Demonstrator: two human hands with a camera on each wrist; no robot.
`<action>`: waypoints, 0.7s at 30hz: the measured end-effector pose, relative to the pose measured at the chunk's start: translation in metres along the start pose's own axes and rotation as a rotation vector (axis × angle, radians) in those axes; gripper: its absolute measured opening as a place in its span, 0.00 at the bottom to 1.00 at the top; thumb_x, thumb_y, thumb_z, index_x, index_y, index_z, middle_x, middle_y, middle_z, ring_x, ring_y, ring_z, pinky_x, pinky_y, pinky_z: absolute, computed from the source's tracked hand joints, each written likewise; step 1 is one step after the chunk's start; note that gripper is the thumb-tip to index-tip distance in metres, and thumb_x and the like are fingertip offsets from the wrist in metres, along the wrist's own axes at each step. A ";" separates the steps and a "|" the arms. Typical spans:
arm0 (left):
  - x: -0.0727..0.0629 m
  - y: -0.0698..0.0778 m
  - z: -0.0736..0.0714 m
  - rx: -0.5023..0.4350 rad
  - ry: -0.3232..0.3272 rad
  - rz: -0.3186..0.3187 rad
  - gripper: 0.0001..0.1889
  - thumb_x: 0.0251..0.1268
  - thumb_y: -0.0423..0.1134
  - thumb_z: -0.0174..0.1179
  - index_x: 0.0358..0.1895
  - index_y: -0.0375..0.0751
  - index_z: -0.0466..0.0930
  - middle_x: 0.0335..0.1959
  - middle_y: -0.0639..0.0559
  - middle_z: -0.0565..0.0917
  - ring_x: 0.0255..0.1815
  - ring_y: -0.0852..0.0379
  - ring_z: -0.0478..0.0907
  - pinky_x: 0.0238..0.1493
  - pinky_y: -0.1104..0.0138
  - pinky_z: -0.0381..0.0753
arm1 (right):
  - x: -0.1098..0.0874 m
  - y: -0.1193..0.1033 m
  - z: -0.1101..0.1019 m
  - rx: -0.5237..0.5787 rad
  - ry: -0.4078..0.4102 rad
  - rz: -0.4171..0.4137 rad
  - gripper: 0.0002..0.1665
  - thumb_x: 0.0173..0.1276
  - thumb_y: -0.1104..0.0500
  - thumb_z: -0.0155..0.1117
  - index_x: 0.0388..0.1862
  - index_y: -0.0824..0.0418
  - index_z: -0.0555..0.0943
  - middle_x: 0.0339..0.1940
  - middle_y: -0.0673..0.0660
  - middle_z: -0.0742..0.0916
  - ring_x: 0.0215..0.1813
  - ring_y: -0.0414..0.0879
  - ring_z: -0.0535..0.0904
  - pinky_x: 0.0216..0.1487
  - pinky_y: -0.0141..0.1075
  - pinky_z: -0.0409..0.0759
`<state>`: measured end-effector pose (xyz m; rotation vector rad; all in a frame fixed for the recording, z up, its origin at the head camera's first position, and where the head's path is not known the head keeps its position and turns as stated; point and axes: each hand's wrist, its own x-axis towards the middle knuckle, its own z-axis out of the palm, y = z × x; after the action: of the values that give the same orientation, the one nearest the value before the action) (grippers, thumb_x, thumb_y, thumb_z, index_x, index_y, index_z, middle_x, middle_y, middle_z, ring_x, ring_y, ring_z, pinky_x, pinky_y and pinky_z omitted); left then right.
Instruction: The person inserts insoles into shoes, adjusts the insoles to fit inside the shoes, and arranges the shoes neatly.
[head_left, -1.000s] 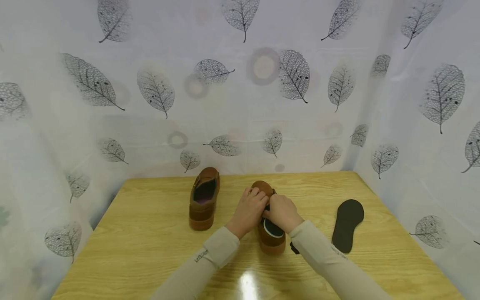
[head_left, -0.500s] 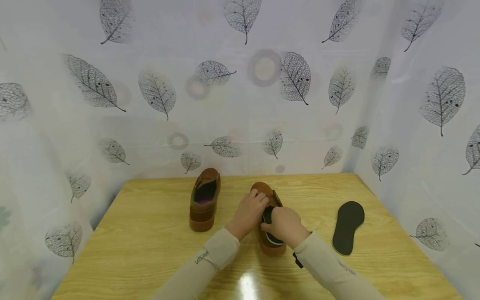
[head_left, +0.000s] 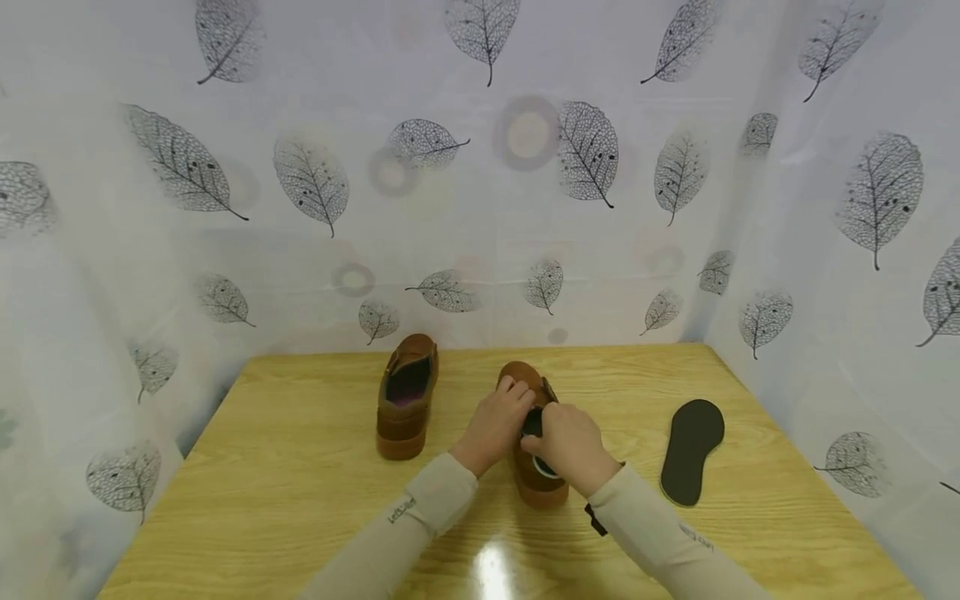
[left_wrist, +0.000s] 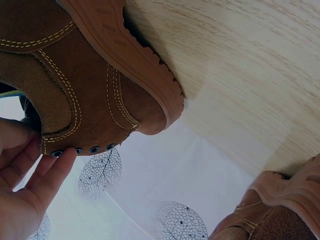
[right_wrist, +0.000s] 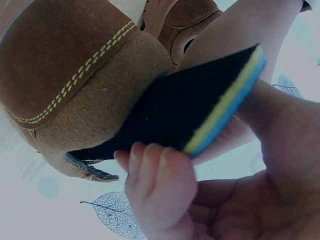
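A brown suede shoe [head_left: 542, 493] lies on the wooden table in front of me, toe pointing away. My left hand [head_left: 492, 427] grips its upper near the eyelets; in the left wrist view, fingertips [left_wrist: 62, 167] press the row of metal eyelets [left_wrist: 94, 149]. A black insole [right_wrist: 200, 102] with a yellow and blue layered edge sits partly inside the shoe and sticks out of the opening. My right hand [head_left: 573, 446] pinches that insole at its edge, with curled fingers [right_wrist: 162, 182] against it. The insole's front part is hidden within the shoe.
The matching brown shoe [head_left: 401, 437] stands to the left, toe away. A second black insole [head_left: 692, 454] lies flat at the right of the table [head_left: 300, 517]. Leaf-printed white cloth [head_left: 450, 225] encloses the back and sides.
My right hand has shifted back toward me, then slightly forward again, staying at the insole in the shoe's opening. The left hand has stayed in place on the shoe.
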<state>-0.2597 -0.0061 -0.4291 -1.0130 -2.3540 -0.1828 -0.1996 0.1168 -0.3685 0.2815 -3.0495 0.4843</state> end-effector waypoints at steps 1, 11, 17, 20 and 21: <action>0.000 0.000 -0.001 -0.006 -0.009 -0.002 0.03 0.65 0.33 0.60 0.35 0.40 0.75 0.35 0.51 0.75 0.34 0.56 0.66 0.33 0.71 0.75 | 0.001 0.000 0.000 0.004 0.001 -0.001 0.24 0.57 0.53 0.74 0.15 0.61 0.70 0.13 0.53 0.72 0.15 0.43 0.67 0.14 0.30 0.61; 0.000 0.001 -0.001 -0.024 0.003 -0.001 0.04 0.63 0.31 0.61 0.35 0.40 0.76 0.34 0.50 0.75 0.34 0.56 0.66 0.32 0.71 0.76 | 0.002 0.001 -0.001 -0.049 -0.045 0.004 0.23 0.55 0.49 0.75 0.19 0.64 0.75 0.15 0.54 0.75 0.17 0.44 0.73 0.16 0.34 0.70; 0.000 0.001 0.001 -0.012 0.004 -0.010 0.05 0.63 0.29 0.61 0.35 0.40 0.75 0.36 0.50 0.76 0.35 0.55 0.68 0.31 0.72 0.77 | -0.004 -0.001 -0.005 -0.102 -0.137 0.050 0.24 0.53 0.46 0.76 0.20 0.63 0.76 0.16 0.54 0.76 0.18 0.44 0.72 0.16 0.33 0.68; 0.000 0.001 0.002 -0.010 0.008 -0.008 0.05 0.63 0.29 0.61 0.35 0.40 0.75 0.36 0.51 0.76 0.36 0.55 0.68 0.30 0.72 0.77 | -0.005 -0.001 -0.006 -0.077 -0.120 0.047 0.24 0.53 0.47 0.76 0.19 0.62 0.75 0.15 0.54 0.75 0.17 0.44 0.71 0.16 0.33 0.67; 0.000 0.001 0.002 -0.009 0.012 -0.007 0.04 0.63 0.29 0.61 0.35 0.40 0.75 0.36 0.50 0.76 0.36 0.55 0.68 0.30 0.72 0.77 | -0.006 0.000 -0.006 -0.062 -0.103 0.040 0.23 0.53 0.48 0.76 0.18 0.62 0.74 0.15 0.54 0.75 0.17 0.44 0.71 0.16 0.33 0.67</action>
<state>-0.2597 -0.0045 -0.4310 -1.0053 -2.3482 -0.2011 -0.1940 0.1194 -0.3635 0.2511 -3.1689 0.3886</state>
